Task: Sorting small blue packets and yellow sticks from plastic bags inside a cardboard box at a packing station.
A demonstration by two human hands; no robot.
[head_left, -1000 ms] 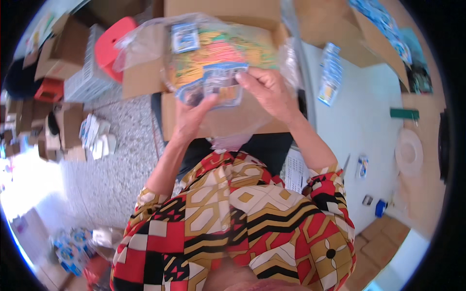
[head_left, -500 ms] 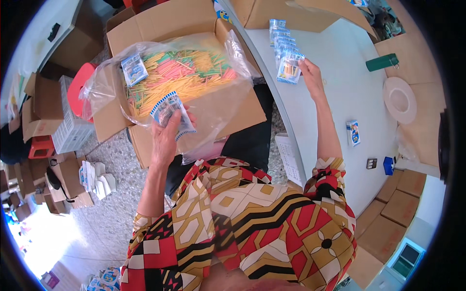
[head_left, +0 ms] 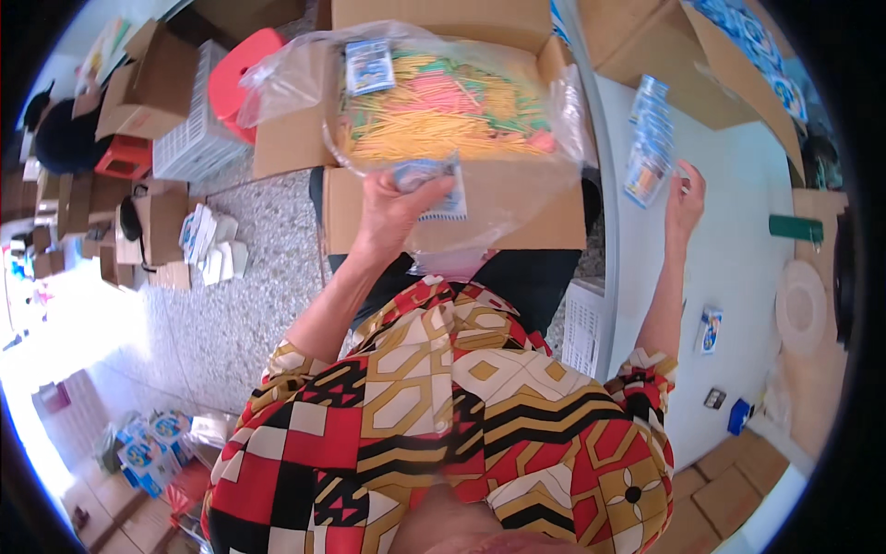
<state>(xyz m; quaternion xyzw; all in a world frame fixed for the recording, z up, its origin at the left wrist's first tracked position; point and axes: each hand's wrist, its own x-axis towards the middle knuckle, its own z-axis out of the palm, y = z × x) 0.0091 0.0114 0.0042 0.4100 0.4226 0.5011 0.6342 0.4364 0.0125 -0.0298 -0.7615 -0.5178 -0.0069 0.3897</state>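
In my left hand (head_left: 392, 210) is a small blue-and-white packet (head_left: 445, 198), pinched between thumb and fingers at the near edge of the box. That cardboard box (head_left: 452, 217) is lined with clear plastic and heaped with thin yellow, pink and green sticks (head_left: 443, 106). Another blue-and-white packet (head_left: 369, 66) lies on the sticks at the far left. My right hand (head_left: 685, 208) is over the white table, its fingers slightly bent and apart, holding nothing. Just left of it runs an overlapping row of similar packets (head_left: 650, 138).
The white table (head_left: 646, 268) also bears a single packet (head_left: 710, 330), a green bottle (head_left: 796, 228) and a round white lid-like disc (head_left: 800, 307). At the far right an open carton (head_left: 664, 69) stands near more blue packets. A red stool (head_left: 242, 78) is left of the box.
My right hand has let go of the packet at the row's near end and drawn off to its right. My left hand has tilted its packet. The whole view has turned.
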